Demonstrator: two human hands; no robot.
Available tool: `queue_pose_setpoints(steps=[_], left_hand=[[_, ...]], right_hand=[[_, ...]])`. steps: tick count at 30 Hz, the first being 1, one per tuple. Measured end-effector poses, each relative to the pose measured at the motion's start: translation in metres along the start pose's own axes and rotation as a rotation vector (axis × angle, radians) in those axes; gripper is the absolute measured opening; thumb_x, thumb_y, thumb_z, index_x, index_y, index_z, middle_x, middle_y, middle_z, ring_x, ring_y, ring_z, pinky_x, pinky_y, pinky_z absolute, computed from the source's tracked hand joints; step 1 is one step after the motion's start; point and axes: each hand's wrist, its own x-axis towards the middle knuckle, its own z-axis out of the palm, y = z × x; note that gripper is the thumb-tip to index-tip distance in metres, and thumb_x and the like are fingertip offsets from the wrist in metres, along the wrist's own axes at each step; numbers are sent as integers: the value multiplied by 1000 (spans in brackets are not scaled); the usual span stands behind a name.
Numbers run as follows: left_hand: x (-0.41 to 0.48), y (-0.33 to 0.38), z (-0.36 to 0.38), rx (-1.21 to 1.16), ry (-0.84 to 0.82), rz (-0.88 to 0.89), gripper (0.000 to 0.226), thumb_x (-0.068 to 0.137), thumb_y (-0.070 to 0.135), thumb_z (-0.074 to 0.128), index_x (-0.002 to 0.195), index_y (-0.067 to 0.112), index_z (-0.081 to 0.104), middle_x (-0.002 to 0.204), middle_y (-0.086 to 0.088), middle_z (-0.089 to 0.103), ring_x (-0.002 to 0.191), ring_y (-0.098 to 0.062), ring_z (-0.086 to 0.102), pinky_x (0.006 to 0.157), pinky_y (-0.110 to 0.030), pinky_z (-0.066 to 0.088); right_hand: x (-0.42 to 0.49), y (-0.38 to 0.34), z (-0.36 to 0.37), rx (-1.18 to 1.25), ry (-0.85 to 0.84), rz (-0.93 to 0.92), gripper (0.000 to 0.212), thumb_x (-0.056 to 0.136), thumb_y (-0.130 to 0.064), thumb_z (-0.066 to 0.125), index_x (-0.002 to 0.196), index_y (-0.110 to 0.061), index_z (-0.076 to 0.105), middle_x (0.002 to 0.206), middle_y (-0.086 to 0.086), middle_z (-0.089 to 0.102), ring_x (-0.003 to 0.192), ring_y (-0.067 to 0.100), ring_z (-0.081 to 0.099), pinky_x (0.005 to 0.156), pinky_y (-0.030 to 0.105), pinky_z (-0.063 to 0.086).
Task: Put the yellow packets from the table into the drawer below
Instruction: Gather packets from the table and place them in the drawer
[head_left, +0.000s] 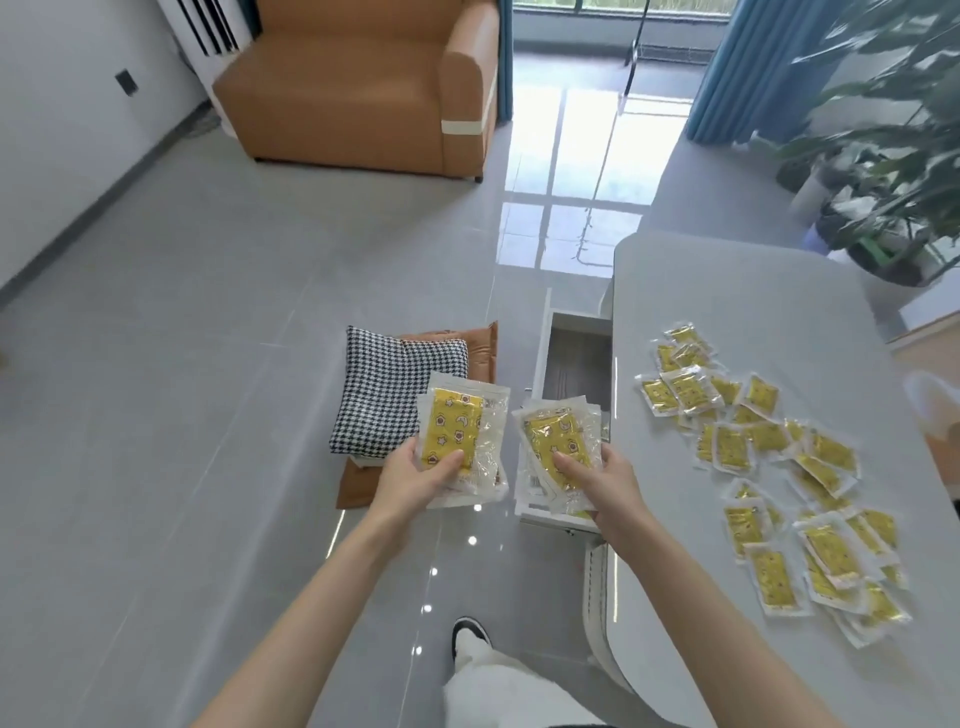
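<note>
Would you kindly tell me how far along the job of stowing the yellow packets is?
Done: the drawer is open, its visible far end bare. In hand: the left hand grips the left stack, the right hand the right stack over the drawer. Left: many loose packets lie scattered on the table.

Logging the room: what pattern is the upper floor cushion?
Black-and-white houndstooth; the cushion shows best in the head view.

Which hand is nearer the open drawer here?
Right. The right hand holds packets over the drawer; the left hand is off to the drawer's left, by the cushion.
</note>
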Motion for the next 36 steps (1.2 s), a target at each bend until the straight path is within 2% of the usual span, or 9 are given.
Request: queue_pose_setpoints(steps=[4,9,12,14,17,19,23,31,36], left_hand=[[42,30,-23,53,-48,8,17,86,14,67,97,22,58,91,11,67,82,-3,65,65,-15,49],[94,56,-38,108,-140,-1,24,88,14,65,110,17,56,92,10,66,82,-2,64,62,-13,47],[130,72,-45,176,-219,-1,27,88,15,64,114,14,57,98,4,68,85,-7,65,64,-15,48],[153,82,-50,211,-263,-4,29,88,16,64,115,10,57,105,-2,68,89,-13,67,67,-18,50],[187,96,-53,241,-338,-29,29,87,14,65,114,8,58,109,-9,69,97,-22,67,81,-31,55],[201,105,-52,249,-367,-32,29,86,13,66,113,7,59,110,-10,69,100,-24,67,89,-36,54],[229,127,-37,297,-460,-12,30,87,14,65,115,6,59,108,-8,69,99,-23,67,88,-35,53],[276,147,26,407,-577,-31,31,85,16,68,113,8,59,108,-8,69,100,-24,67,90,-37,54],[311,157,84,458,-584,-40,35,83,24,71,112,9,57,108,-8,69,98,-24,67,93,-43,52]], right_hand=[[22,-21,32,33,42,23,32,83,-13,73,111,-14,57,101,7,69,95,26,69,86,47,56],[42,-37,59,91,139,11,34,85,-9,70,115,-12,55,99,4,68,88,19,68,66,28,55],[56,-42,74,134,257,3,35,84,-10,71,116,-8,56,105,10,68,94,25,68,71,31,56],[62,-42,83,154,320,6,36,84,-11,71,117,-7,57,105,9,68,91,23,68,71,32,55],[66,-45,96,204,406,5,28,86,-13,70,111,-12,55,98,2,67,80,11,64,59,24,48],[68,-43,102,232,455,5,30,85,-9,70,112,-11,57,98,5,69,80,14,65,61,24,52],[67,-43,112,355,599,8,26,85,-1,68,107,-10,57,85,0,66,73,11,63,51,14,53],[85,-45,90,522,748,84,32,84,-5,71,113,-3,58,107,13,70,97,28,68,82,41,57],[124,-56,56,516,773,90,23,82,-8,72,100,-12,58,104,11,69,96,28,68,87,48,55]])
